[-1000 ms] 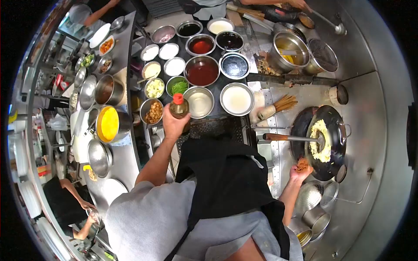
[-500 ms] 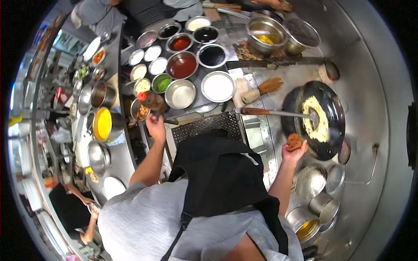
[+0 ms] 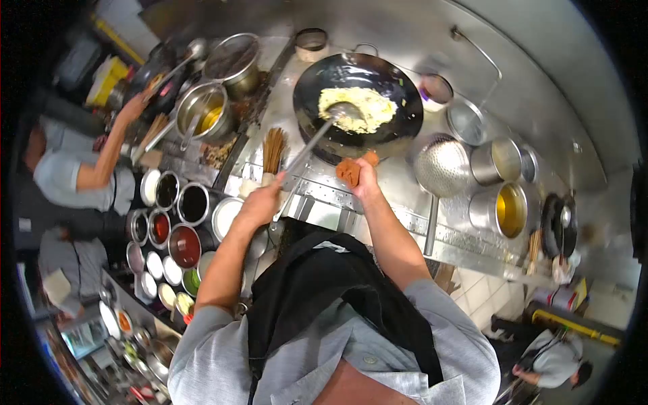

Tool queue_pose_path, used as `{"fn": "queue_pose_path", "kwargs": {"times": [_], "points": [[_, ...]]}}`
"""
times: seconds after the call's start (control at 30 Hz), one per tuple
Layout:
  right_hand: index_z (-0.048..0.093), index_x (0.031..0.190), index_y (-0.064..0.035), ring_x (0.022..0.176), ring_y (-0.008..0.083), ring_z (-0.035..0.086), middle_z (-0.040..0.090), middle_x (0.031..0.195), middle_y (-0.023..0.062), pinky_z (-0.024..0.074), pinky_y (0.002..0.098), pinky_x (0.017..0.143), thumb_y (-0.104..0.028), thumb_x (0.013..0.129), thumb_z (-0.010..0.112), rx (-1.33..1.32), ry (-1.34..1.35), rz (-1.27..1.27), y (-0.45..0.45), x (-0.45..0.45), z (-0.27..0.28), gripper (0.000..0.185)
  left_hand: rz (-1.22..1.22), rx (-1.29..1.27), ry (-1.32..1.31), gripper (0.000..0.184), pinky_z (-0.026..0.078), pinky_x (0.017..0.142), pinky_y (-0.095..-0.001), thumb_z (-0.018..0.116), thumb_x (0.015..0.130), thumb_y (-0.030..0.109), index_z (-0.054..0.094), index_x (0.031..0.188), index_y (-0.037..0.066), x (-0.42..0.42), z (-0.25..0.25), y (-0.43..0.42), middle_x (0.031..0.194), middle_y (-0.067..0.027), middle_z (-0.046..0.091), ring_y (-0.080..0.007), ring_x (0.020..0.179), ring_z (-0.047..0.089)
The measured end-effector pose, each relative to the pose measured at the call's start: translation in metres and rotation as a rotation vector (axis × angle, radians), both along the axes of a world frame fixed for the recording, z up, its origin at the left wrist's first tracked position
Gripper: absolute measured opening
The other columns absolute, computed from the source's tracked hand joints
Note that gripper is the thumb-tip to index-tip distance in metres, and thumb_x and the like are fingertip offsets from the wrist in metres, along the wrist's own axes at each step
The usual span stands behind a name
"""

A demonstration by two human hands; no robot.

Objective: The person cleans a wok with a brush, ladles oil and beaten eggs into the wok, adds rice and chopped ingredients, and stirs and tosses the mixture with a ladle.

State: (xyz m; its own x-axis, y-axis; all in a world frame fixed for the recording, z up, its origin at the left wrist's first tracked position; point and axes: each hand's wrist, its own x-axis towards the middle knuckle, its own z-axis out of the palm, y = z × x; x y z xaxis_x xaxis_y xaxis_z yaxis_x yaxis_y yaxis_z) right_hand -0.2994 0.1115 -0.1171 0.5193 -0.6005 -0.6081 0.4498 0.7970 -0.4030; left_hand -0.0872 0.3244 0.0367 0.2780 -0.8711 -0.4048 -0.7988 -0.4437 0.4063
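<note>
My left hand (image 3: 260, 204) is closed around the wooden handle of a long ladle (image 3: 312, 143). The ladle's bowl lies in a large black wok (image 3: 310, 98), on pale yellow, crumbly food (image 3: 374, 108) that looks like egg or fried rice. At the wok's near edge, my right hand (image 3: 366, 181) grips a folded orange-brown cloth (image 3: 348, 173). The cloth is against or very near the rim; its exact contact with the wok is hidden. A straw brush (image 3: 274, 152) stands just beyond my left hand.
Steel bowls of sauces and seasonings, one with red sauce (image 3: 185, 246), crowd the left. A perforated strainer (image 3: 442, 165) and a pot of yellow liquid (image 3: 511, 209) are right of the wok. One co-worker (image 3: 88, 175) handles a pan at upper left; another person (image 3: 553, 358) is lower right.
My view has turned toward the wok. My left hand has left the area beside the red-capped bottle and taken hold of the ladle handle. My right hand still has the cloth by the wok.
</note>
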Motion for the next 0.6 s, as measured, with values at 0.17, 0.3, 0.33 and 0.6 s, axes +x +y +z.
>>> {"fn": "queue_pose_path", "kwargs": {"times": [0.17,0.3,0.33,0.6], "points": [[0.066,0.108,-0.0083,0.087,0.0236,0.067,0.069,0.100,0.0079,0.0508,0.0342,0.058,-0.027,0.086,0.052,-0.044,0.160,0.035,0.001,0.001,0.009,0.032,0.098,-0.055,0.182,0.065,0.053,0.077,-0.0472,0.051,0.094,0.014,0.029,0.154,0.022,0.026,-0.012,-0.062,0.115,-0.0221,0.068,-0.0374,0.086,0.069],[0.067,0.107,-0.0097,0.087,0.0230,0.067,0.070,0.101,0.0064,0.0508,0.0329,0.058,-0.027,0.087,0.051,-0.051,0.164,0.075,-0.002,-0.001,0.009,0.031,-0.011,-0.056,0.326,0.066,0.054,0.076,-0.0440,0.053,0.093,0.014,0.029,0.155,0.023,0.012,-0.043,-0.097,0.117,-0.0140,0.069,-0.0296,0.083,0.070],[0.067,0.107,-0.0102,0.087,0.0230,0.067,0.070,0.102,0.0060,0.0506,0.0324,0.058,-0.027,0.087,0.051,-0.054,0.157,0.081,-0.004,-0.001,0.003,0.030,-0.147,-0.173,0.279,0.067,0.054,0.075,-0.0434,0.054,0.093,0.015,0.029,0.155,0.024,0.028,-0.065,-0.093,0.117,-0.0121,0.070,-0.0282,0.082,0.069],[0.056,0.110,-0.0050,0.094,0.0297,0.065,0.065,0.106,0.0163,0.0553,0.0459,0.070,-0.020,0.089,0.049,0.070,0.074,-0.180,0.066,-0.027,0.092,0.027,-0.352,-0.067,0.104,0.065,0.053,0.075,-0.0409,0.058,0.092,0.009,0.040,0.149,0.033,0.104,0.130,0.012,0.085,-0.0152,0.066,-0.0328,0.078,0.066]]}}
